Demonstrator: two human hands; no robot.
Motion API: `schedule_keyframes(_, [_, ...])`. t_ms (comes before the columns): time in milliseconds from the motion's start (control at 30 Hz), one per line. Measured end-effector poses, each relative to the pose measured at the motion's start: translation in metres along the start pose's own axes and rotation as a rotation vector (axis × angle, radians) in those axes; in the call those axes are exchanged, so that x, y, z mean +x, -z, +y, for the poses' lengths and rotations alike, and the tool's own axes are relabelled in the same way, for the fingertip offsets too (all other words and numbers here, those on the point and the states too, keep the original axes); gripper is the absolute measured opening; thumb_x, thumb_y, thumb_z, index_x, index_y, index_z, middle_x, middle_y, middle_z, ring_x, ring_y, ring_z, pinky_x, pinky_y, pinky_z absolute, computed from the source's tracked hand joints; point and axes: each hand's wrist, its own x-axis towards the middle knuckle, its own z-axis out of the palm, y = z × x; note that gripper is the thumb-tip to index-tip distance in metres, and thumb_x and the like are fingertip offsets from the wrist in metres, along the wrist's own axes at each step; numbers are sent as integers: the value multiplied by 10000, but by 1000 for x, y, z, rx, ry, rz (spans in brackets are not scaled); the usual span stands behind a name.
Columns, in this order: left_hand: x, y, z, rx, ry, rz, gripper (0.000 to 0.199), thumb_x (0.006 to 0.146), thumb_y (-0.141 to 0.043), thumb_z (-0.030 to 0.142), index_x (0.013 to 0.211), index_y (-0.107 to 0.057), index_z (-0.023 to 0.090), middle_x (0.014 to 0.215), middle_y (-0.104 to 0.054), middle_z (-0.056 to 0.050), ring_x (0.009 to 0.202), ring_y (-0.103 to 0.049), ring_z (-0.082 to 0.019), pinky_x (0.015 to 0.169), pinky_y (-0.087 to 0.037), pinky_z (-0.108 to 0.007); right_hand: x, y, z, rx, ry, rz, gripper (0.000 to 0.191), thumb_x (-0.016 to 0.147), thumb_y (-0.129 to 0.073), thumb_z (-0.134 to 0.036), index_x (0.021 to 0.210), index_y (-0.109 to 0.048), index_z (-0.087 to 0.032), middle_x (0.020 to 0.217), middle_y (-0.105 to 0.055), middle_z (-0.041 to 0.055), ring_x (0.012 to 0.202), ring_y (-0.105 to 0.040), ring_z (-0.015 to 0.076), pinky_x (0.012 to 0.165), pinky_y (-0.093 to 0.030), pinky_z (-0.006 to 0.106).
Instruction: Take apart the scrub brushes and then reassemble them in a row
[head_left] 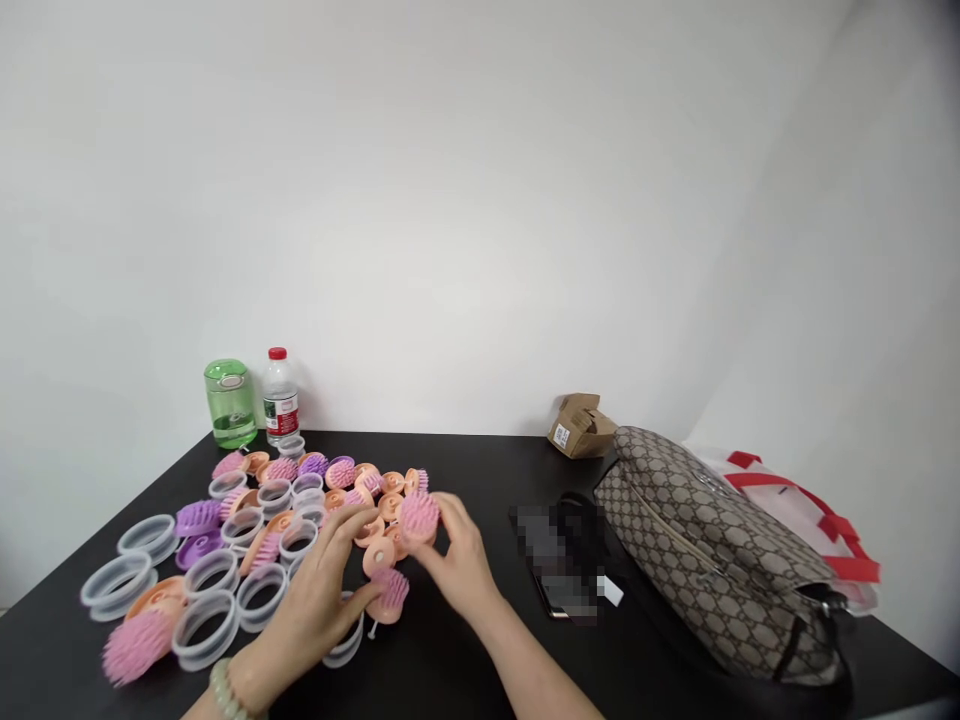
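Observation:
My right hand (pixel 461 565) grips a round scrub brush head with pink bristles (pixel 418 517) between thumb and fingers, bristles facing me. My left hand (pixel 326 590) has its fingers apart, the thumb at the edge of another pink-bristled brush head (pixel 390 592) with a peach base. A small white pin-like stem (pixel 373 630) shows beneath that one. Just above it is a round peach piece (pixel 379 556) with a pale centre. Around my left hand lie clear plastic rings (pixel 206 628) and more brush heads, pink ones (pixel 139 645) and purple ones (pixel 199 517).
A green jar (pixel 231 405) and a red-capped water bottle (pixel 281 400) stand at the back left. On the right are a small cardboard box (pixel 581 428), a phone (pixel 551 560), partly blurred, a patterned bag (pixel 712 550), and a white bag with red straps (pixel 795 510). A wall closes off the black table's back.

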Motion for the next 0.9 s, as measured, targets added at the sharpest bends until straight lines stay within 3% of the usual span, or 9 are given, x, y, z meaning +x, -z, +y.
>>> schedule_keyframes(100, [3, 2, -1, 70, 25, 65, 506, 901, -632, 285, 1371, -446, 286, 1294, -563, -106, 1139, -632, -285, 937, -576, -447, 11, 1, 33, -111, -171, 103, 279, 780, -681, -175, 1056, -648, -162, 1070, -638, 93, 970, -657, 238, 852, -534, 316])
schedule_keyframes(233, [4, 3, -5, 117, 14, 83, 485, 904, -610, 242, 1363, -455, 272, 1303, -558, -113, 1164, -618, -297, 960, -562, -469, 20, 0, 71, -246, -303, 130, 278, 740, -692, -170, 1017, -672, -167, 1001, -639, 86, 938, -676, 264, 839, -533, 331])
schedule_keyframes(367, [4, 2, -4, 131, -6, 68, 485, 903, -593, 188, 1358, -442, 262, 1309, -554, -120, 1213, -593, -297, 965, -563, -454, 26, -6, 87, -386, -404, 118, 264, 794, -717, -260, 1038, -685, -164, 1009, -662, 114, 1042, -650, 305, 904, -515, 360])
schedule_keyframes(467, [3, 2, -1, 135, -17, 59, 492, 907, -580, 170, 1365, -430, 271, 1323, -542, -126, 1240, -579, -287, 963, -569, -434, 39, -9, 94, -474, -483, 89, 271, 868, -705, -325, 1075, -671, -154, 1089, -671, 106, 1078, -638, 271, 929, -516, 392])
schedule_keyframes(633, [0, 2, -2, 199, -61, 68, 560, 881, -574, 140, 1403, -420, 270, 1340, -559, -136, 1247, -589, -289, 972, -570, -416, 76, -6, 112, -583, -661, 96, 315, 963, -622, -355, 1224, -605, -179, 1261, -625, 85, 1069, -644, 232, 906, -548, 453])
schedule_keyframes(900, [-3, -5, 0, 349, -105, 132, 455, 863, -502, 114, 1301, -547, 227, 1275, -625, -149, 1086, -670, -256, 854, -603, -326, 134, 8, 158, -614, -1003, 209, 343, 964, -619, -355, 1256, -587, -179, 1260, -622, 87, 1051, -653, 232, 880, -564, 443])
